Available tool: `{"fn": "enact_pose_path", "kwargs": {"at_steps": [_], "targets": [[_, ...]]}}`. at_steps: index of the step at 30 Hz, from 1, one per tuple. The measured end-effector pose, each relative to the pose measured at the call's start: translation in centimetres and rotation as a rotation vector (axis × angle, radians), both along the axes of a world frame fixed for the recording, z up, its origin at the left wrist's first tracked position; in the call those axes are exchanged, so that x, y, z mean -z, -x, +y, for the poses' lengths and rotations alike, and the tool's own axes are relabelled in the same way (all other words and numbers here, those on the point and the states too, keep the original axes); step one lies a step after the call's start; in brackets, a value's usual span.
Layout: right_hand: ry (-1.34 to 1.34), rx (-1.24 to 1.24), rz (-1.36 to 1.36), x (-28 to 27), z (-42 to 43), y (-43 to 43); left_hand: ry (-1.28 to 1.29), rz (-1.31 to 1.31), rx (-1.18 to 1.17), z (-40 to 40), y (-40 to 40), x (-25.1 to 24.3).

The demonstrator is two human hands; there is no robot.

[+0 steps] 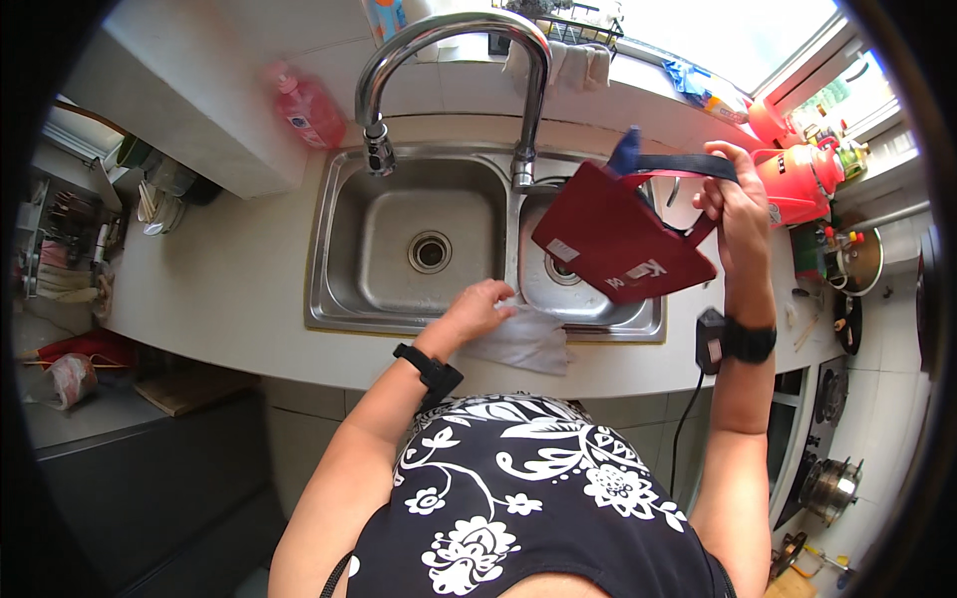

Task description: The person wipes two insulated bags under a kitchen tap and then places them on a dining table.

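My right hand (pixel 733 198) grips the dark straps of a dark red fabric bag (pixel 624 243), which hangs tilted over the small right sink basin (pixel 542 288). White print and a pale label show on the bag's side, and a blue piece sticks up at its upper corner. Lower and to the left, my left hand (pixel 478 308) hovers with slightly spread, bent fingers by the front rim of the steel double sink (pixel 318 247). Beside it a whitish cloth (pixel 523 340) lies over the sink's front rim and the counter edge. Whether my fingertips touch the cloth is unclear.
A chrome gooseneck faucet (pixel 456 26) arches over the large left basin (pixel 419 209). Left of the sink stands a pink pump bottle (pixel 310 112). A red thermos jug (pixel 792 179) is close beyond my right hand. A steel pot (pixel 830 486) sits by the stove at right.
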State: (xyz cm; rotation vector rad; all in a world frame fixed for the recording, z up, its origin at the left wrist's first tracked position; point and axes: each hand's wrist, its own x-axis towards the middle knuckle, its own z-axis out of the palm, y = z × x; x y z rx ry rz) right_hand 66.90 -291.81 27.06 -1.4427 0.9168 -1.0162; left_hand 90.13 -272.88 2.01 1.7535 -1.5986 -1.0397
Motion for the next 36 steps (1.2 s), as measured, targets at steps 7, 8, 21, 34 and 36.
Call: {"fn": "enact_pose_path", "kwargs": {"at_steps": [7, 8, 21, 34, 36], "targets": [[-0.033, -0.062, 0.085, 1.1, 2.1, -0.3, 0.283, -0.010, 0.053, -0.4, 3.2, -1.6], [-0.025, -0.090, 0.042, 0.5, 2.2, -0.3, 0.292, 0.076, -0.043, -1.4, 3.1, -2.8], [0.141, -0.483, 0.077, -2.0, 4.0, 2.4, 0.233, 0.409, 0.125, -10.4, 0.3, -12.9], [-0.366, -0.166, 0.101, 17.6, 9.1, 8.7, 0.049, 0.853, 0.051, -8.2, 2.1, -8.6], [-0.346, -0.120, 0.109, 17.2, 8.6, 8.6, 0.068, 0.809, 0.067, -8.3, 2.1, -9.1]]}}
